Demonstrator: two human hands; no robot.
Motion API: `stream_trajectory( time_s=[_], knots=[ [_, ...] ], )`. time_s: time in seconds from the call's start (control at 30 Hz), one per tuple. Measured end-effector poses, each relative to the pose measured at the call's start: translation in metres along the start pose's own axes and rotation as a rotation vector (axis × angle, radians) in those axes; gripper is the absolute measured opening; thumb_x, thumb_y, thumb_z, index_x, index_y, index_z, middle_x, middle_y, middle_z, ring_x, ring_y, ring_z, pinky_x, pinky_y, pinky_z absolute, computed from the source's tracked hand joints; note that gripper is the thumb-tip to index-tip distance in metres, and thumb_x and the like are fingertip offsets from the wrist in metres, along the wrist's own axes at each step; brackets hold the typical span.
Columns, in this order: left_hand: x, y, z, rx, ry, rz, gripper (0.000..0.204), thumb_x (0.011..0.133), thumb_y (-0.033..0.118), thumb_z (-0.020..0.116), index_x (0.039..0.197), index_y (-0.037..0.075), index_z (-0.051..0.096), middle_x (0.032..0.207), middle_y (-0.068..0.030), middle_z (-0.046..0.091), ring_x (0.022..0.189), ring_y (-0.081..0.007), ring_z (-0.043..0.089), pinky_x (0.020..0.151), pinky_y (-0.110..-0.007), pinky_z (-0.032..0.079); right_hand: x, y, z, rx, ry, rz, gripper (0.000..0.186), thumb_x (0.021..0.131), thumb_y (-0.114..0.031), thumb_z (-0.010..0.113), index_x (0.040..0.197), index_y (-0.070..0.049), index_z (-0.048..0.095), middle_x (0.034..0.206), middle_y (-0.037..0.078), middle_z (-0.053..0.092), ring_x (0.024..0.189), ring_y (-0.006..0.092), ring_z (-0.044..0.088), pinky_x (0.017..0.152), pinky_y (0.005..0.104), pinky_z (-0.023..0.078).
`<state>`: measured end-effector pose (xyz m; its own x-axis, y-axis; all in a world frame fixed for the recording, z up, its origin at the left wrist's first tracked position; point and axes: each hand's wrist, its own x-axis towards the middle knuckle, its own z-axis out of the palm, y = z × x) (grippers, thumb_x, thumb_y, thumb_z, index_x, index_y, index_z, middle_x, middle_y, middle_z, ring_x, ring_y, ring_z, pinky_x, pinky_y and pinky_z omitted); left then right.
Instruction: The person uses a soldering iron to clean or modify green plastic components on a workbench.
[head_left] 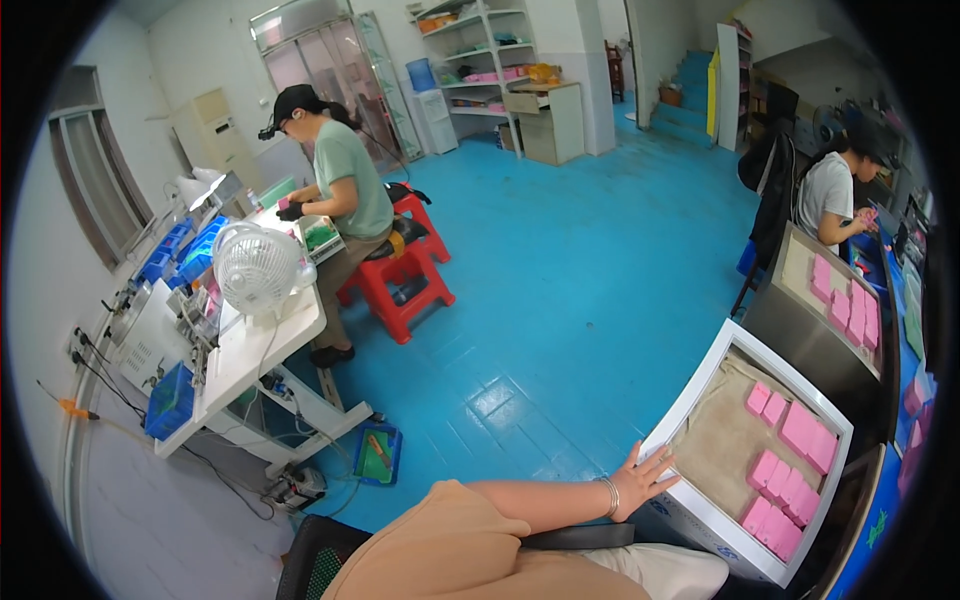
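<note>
My left hand lies open with fingers spread against the near corner of a white tray; a silver bracelet sits on the wrist. The tray is lined with a beige cloth and carries several flat pink blocks along its right side. My tan-sleeved arm comes in from the lower edge. My right hand is out of the picture.
A second tray of pink blocks rests on a metal box behind. A person in a white shirt works at the right. Another in a green shirt sits on red stools at a white table with a fan.
</note>
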<state>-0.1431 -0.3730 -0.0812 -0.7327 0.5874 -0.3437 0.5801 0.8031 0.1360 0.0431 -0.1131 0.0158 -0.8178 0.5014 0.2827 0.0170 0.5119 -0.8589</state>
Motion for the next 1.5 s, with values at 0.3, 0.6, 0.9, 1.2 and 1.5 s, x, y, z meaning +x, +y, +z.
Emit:
stream_trajectory(
  time_s=[0.3, 0.6, 0.9, 1.2, 1.5],
  knots=[
    [0.0, 0.002, -0.004, 0.027, -0.001, 0.006, 0.094, 0.064, 0.021, 0.061, 0.142, 0.011, 0.009, 0.145, -0.022, -0.001, 0.135, -0.0368, -0.006, 0.098, -0.065, 0.009, 0.002, -0.015, -0.012, -0.151, 0.014, -0.393, 0.021, 0.09, -0.01, 0.043, 0.102, 0.001, 0.056, 0.071, 0.01, 0.049, 0.062, 0.0194, 0.045, 0.061, 0.0327, 0.04],
    [0.002, 0.008, -0.005, 0.052, -0.033, -0.032, 0.096, 0.065, 0.023, 0.063, 0.142, 0.013, 0.008, 0.145, -0.0225, -0.002, 0.135, -0.037, -0.006, 0.098, -0.066, 0.009, -0.006, 0.014, -0.033, -0.353, 0.237, -0.351, 0.014, 0.086, -0.007, 0.049, 0.088, 0.005, 0.057, 0.079, 0.018, 0.053, 0.065, 0.0306, 0.05, 0.062, 0.0383, 0.042],
    [0.003, 0.019, -0.005, 0.071, -0.006, -0.067, 0.096, 0.065, 0.024, 0.064, 0.142, 0.013, 0.006, 0.144, -0.0254, 0.001, 0.135, -0.0377, -0.002, 0.1, -0.062, 0.008, 0.007, 0.058, -0.043, -0.652, 0.507, -1.213, 0.019, 0.084, 0.008, 0.05, 0.103, 0.008, 0.05, 0.102, 0.028, 0.051, 0.066, 0.0228, 0.053, 0.053, 0.0252, 0.045],
    [0.013, 0.023, 0.006, 0.014, 0.018, -0.032, 0.086, 0.073, 0.025, 0.057, 0.142, 0.012, 0.007, 0.144, -0.0256, 0.003, 0.135, -0.0382, -0.001, 0.101, -0.062, 0.005, -0.001, 0.046, -0.063, -0.414, 0.196, -0.572, 0.012, 0.08, -0.001, 0.054, 0.092, 0.004, 0.055, 0.084, 0.02, 0.056, 0.062, 0.0227, 0.052, 0.056, 0.0284, 0.044],
    [0.018, 0.052, 0.019, -0.116, 0.24, -0.071, 0.088, 0.077, 0.05, 0.054, 0.141, 0.008, 0.012, 0.144, -0.0239, 0.007, 0.134, -0.0384, 0.002, 0.101, -0.061, 0.004, 0.012, 0.046, -0.056, -0.303, 0.269, -0.569, 0.019, 0.09, -0.01, 0.048, 0.087, 0.006, 0.059, 0.072, 0.014, 0.057, 0.061, 0.0202, 0.053, 0.057, 0.0308, 0.045]
  ],
)
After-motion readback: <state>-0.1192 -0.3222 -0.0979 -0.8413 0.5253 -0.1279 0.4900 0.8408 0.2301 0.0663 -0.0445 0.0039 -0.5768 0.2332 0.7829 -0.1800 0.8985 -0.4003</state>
